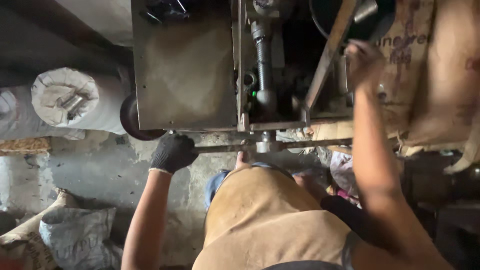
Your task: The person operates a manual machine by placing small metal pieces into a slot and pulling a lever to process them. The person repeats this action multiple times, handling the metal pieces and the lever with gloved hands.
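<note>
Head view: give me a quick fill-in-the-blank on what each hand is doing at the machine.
1. The left hand wears a ____ glove.
2. The left hand has its grip around the horizontal metal ____ under the machine.
3. The bare right hand is raised to the ____ side of the machine.
4. A wrapped white roll lies to the machine's ____.

Missing words: black; bar; right; left

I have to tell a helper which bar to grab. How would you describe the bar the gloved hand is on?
Start at the big grey metal machine filling the top of the view. Just under its bottom edge a thin horizontal metal bar runs left to right, with the black-gloved left hand gripping its left end. Unlike the slanted bar near the bare right hand, it lies level and passes through a pale metal fitting.
</note>
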